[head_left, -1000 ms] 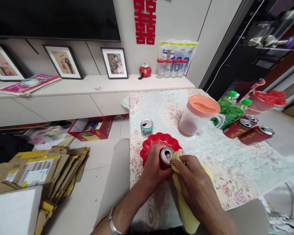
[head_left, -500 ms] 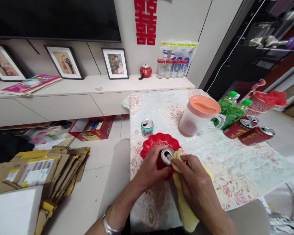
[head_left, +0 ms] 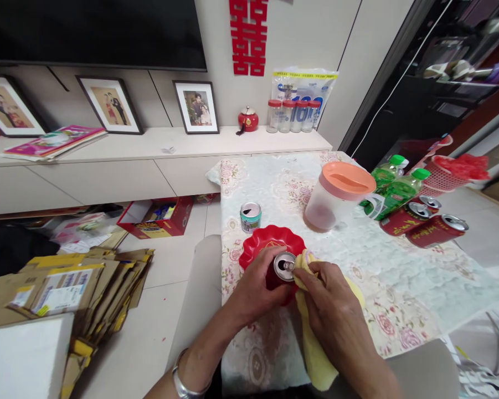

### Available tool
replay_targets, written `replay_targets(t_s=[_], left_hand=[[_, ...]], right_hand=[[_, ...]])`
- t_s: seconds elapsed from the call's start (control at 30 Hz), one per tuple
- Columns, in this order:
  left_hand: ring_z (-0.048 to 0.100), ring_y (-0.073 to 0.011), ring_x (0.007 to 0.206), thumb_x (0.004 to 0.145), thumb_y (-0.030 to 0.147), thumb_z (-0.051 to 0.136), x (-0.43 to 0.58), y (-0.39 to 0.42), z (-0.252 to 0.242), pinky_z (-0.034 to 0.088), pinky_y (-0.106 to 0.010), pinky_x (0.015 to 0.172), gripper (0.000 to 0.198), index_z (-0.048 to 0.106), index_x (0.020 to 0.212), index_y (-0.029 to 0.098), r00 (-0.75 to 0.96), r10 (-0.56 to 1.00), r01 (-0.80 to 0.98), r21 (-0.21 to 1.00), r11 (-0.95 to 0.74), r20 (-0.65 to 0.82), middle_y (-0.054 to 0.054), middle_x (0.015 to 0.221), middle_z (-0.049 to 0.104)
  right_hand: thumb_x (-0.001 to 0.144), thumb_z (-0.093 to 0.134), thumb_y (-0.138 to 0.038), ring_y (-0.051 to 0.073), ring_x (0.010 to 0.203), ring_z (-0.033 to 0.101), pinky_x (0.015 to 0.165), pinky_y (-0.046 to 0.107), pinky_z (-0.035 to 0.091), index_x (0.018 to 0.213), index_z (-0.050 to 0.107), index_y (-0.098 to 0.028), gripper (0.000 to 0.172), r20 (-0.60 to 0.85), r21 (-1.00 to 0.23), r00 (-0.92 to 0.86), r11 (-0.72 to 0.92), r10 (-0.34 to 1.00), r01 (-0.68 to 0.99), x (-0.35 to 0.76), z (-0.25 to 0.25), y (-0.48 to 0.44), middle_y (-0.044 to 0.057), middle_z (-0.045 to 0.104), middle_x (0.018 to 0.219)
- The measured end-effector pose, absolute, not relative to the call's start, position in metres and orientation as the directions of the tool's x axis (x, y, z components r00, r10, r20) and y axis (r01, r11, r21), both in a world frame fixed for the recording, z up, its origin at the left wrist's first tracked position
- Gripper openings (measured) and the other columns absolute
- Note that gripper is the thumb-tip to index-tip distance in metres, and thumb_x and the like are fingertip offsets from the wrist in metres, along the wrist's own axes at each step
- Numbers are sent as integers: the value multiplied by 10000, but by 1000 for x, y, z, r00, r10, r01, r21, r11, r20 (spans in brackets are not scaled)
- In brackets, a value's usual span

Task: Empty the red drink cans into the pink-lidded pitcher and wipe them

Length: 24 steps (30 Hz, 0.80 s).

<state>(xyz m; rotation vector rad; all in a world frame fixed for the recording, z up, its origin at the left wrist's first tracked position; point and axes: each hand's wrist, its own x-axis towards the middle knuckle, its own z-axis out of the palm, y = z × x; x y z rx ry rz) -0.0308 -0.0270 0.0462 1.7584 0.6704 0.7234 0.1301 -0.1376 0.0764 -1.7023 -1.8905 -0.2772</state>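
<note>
My left hand [head_left: 261, 282] is wrapped around a dark red drink can [head_left: 283, 267], its opened silver top facing up toward me. In my right hand [head_left: 330, 302] a yellow cloth [head_left: 315, 354] is pinched, with a folded end pressed against the can's rim and the rest hanging down over the table edge. Behind and below the can lies a red scalloped plate [head_left: 251, 246], partly hidden by my left hand. A short teal can [head_left: 250, 216] with an opened top stands just beyond the plate.
A pitcher [head_left: 322, 208] with an orange lid stands right of the plate on the floral tablecloth [head_left: 399, 282]. Farther right are green bottles [head_left: 401, 191], several red cans [head_left: 436, 230] and a pink basket [head_left: 436, 174]. Flattened cardboard [head_left: 70, 282] lies on the floor at left.
Almost nothing differs. The cloth end in my right hand has shifted very slightly along the can's rim, while my left hand keeps its hold.
</note>
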Motion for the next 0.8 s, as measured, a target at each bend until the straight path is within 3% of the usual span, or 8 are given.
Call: replay_targets(t_s=[0.1,0.23,0.43,0.6,0.8], left_hand=[[667,-307,1263,805,198,843,-28,-28,48,524,-509,1114,554,620,1309,247,629,768,93,969,-231,122,-99,1358,696],[664,-303,1168,778,241,871,-24,-29,42,550,-487,1030,506,644,1231,232,582,797,111,954,-277,163,-94,1251,681],[605,-376,1303,756,332,908,-24,-27,33,507,-578,1135,689,615,1370,227,576,795,137,935,-326,193,-145,1337,606],[580,-324,1421,845,183,773,-31,-26,40,462,-541,1217,668,521,1461,244,680,714,61,958,-281,166,-142,1511,600],[618,-345,1357,765,242,873,-28,-26,38,479,-559,1194,675,591,1379,237,574,807,119,960,-254,142,-134,1422,642]], right_hand=[[1021,460,-94,180,944,570,744,274,562,1217,663,-170,292,544,-242,-19,178,839,954,127,77,-139,95,569,1081],[1039,466,-106,165,959,574,761,261,568,1241,659,-180,289,536,-288,-19,203,844,936,123,75,-141,88,569,1101],[1048,484,-106,120,1042,603,860,212,561,1292,667,-175,313,571,-366,14,238,821,900,127,64,-141,84,562,1173],[1068,511,-135,93,1128,633,954,171,545,1342,679,-179,324,558,-468,79,235,826,852,133,53,-141,74,588,1250],[1087,535,-174,61,1123,658,966,119,531,1374,666,-205,317,522,-519,127,196,843,832,144,45,-140,27,649,1223]])
